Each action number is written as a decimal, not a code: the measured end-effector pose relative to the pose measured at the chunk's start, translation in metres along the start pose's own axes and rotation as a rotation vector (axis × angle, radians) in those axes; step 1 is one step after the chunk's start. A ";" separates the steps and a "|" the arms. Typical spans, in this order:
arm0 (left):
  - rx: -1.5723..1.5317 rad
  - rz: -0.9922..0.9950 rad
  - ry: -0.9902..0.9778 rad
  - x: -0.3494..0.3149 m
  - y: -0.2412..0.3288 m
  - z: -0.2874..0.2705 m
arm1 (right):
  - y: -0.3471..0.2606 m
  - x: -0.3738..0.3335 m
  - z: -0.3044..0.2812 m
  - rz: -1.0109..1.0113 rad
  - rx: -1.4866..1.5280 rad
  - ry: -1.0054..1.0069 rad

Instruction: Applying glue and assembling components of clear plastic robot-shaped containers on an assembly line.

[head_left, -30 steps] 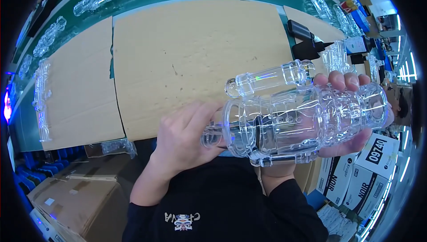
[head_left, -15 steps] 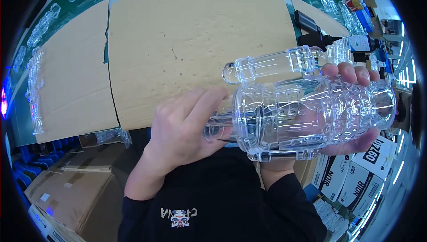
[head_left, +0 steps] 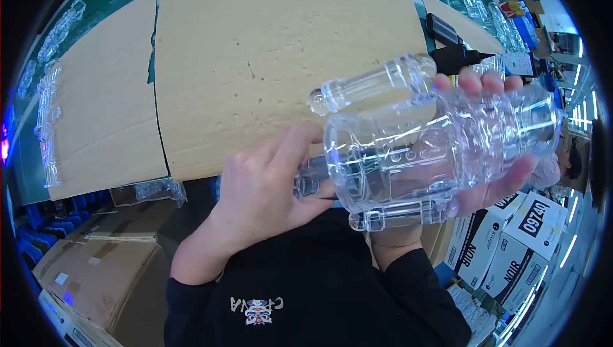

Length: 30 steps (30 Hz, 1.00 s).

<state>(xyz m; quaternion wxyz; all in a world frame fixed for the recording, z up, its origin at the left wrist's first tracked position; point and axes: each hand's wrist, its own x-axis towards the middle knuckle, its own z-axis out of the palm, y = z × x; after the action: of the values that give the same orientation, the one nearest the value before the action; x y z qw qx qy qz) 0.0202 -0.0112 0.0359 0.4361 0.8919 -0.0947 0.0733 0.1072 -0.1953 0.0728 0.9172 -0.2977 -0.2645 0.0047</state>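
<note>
Right hand (head_left: 477, 195) wraps the clear plastic body (head_left: 399, 155) from below, likely to steady it, on its side in midair by the cardboard's (head_left: 211, 111) near edge, while left hand (head_left: 260, 184) grips the clear stem (head_left: 309, 180) at its wide end, presumably for angle control.

From where I sit, I look down on a green table (head_left: 96, 8), its far edge bowed by the lens, with cardboard (head_left: 274, 34) laid flat over much of it. At lower left I see brown boxes (head_left: 96, 277), with blue shapes (head_left: 54, 219) I can't make out just above them. White boxes (head_left: 520, 261) are stacked at lower right. Beyond, at the right edge, a person (head_left: 548, 168) shows in part. White tube lights (head_left: 594, 105) run along that side, and a violet-blue light (head_left: 6, 146) glows at far left.
</note>
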 end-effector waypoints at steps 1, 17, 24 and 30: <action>-0.118 -0.027 -0.005 -0.003 -0.001 0.001 | 0.003 0.002 0.004 0.045 0.037 0.016; -1.994 -0.294 -0.369 -0.021 -0.005 0.014 | 0.027 0.096 0.061 0.569 -1.154 -0.234; -0.264 -0.269 0.084 -0.006 0.011 0.024 | 0.030 0.064 0.013 0.289 -0.065 0.018; -0.294 -0.286 -0.020 -0.002 0.014 0.023 | 0.026 0.054 -0.001 0.286 -0.110 0.141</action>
<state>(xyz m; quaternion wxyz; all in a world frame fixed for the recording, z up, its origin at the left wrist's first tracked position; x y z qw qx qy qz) 0.0165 -0.0379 0.0322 0.5666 0.8236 0.0189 -0.0127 0.1579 -0.1655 0.0836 0.9059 -0.3815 -0.1542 0.0997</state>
